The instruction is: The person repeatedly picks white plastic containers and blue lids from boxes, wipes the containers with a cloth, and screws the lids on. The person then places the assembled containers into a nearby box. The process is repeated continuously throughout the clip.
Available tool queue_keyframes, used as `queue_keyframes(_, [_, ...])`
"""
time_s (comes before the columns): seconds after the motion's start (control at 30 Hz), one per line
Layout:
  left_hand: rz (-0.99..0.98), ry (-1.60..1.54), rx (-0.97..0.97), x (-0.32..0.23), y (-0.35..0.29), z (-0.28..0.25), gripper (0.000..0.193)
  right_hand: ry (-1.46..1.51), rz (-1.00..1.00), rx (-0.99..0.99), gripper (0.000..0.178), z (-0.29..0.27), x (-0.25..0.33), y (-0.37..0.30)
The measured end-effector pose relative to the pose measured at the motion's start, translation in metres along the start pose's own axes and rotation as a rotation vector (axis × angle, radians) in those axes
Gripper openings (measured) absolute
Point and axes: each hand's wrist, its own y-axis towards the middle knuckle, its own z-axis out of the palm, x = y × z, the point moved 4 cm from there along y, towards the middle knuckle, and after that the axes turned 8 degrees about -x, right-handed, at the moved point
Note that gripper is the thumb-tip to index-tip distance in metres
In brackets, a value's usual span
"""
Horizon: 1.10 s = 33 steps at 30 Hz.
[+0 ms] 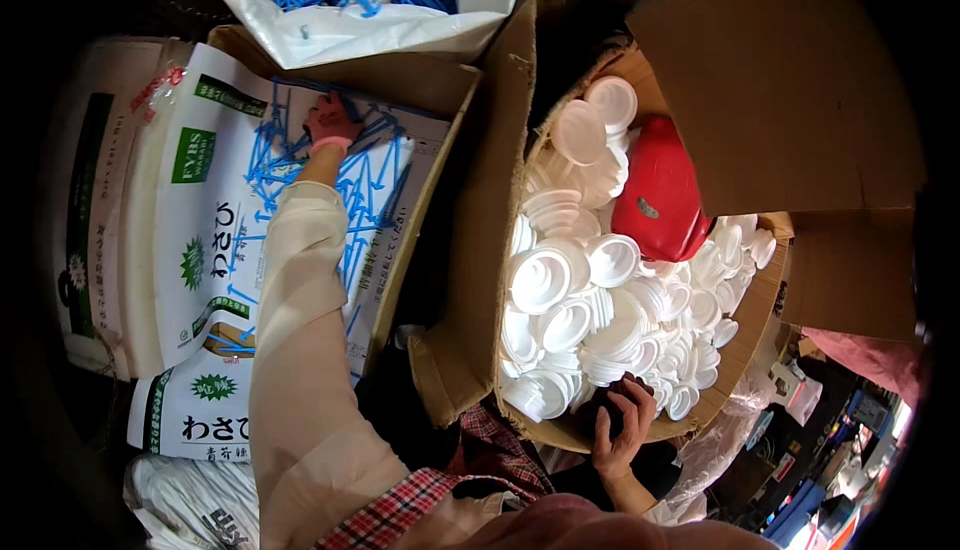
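Note:
My left hand [332, 124], in a reddish-pink glove, reaches down among thin blue plastic sticks [372, 190] spread over a printed white sheet [190, 240] in a cardboard box. Its fingers are bent and close together on some of the sticks; the fingertips are partly hidden. My bare right hand [624, 432] is at the near rim of a large cardboard box [738, 390]. Its fingers curl round something dark that I cannot make out. White round plastic lids [610, 320] lie heaped in that box, many nested in stacks. A red rounded object [660, 195] rests on the heap.
A white sack [350, 40] full of more blue sticks stands at the far side. Raised cardboard flaps [780, 80] rise over the right box, and another flap [480, 230] stands between the boxes. A white plastic bag [190, 505] lies at the lower left.

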Motion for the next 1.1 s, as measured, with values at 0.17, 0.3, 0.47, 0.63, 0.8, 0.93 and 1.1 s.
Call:
queue_keyframes(0.17, [-0.158, -0.312, -0.180, 0.028, -0.001, -0.014, 0.084, 0.037, -0.053, -0.008, 0.023, -0.001, -0.001, 0.007])
queue_keyframes(0.3, [-0.129, -0.878, -0.404, 0.062, -0.046, -0.048, 0.078, 0.049, -0.074, -0.068, 0.028, -0.004, -0.002, 0.004])
queue_keyframes(0.47, [0.450, -1.655, 0.111, -0.067, -0.209, -0.285, 0.063, 0.014, -0.053, -0.120, 0.041, -0.009, -0.009, -0.015])
queue_keyframes(0.63, [0.270, -2.122, 1.301, -0.157, -0.270, -0.328, 0.061, -0.055, -0.033, -0.062, 0.056, -0.014, -0.022, -0.028])
queue_keyframes(0.8, [0.710, -1.783, 0.809, -0.217, -0.312, -0.350, 0.065, 0.080, -0.152, -0.243, 0.018, -0.031, -0.057, -0.010])
queue_keyframes(0.93, [0.720, -1.825, 1.041, -0.241, -0.367, -0.346, 0.065, 0.787, 0.051, -0.383, 0.022, -0.097, -0.056, -0.004])
queue_keyframes(1.1, [0.857, -1.556, 1.032, -0.285, -0.435, -0.332, 0.027, 0.916, -0.216, -0.538, 0.022, -0.099, -0.010, -0.015])
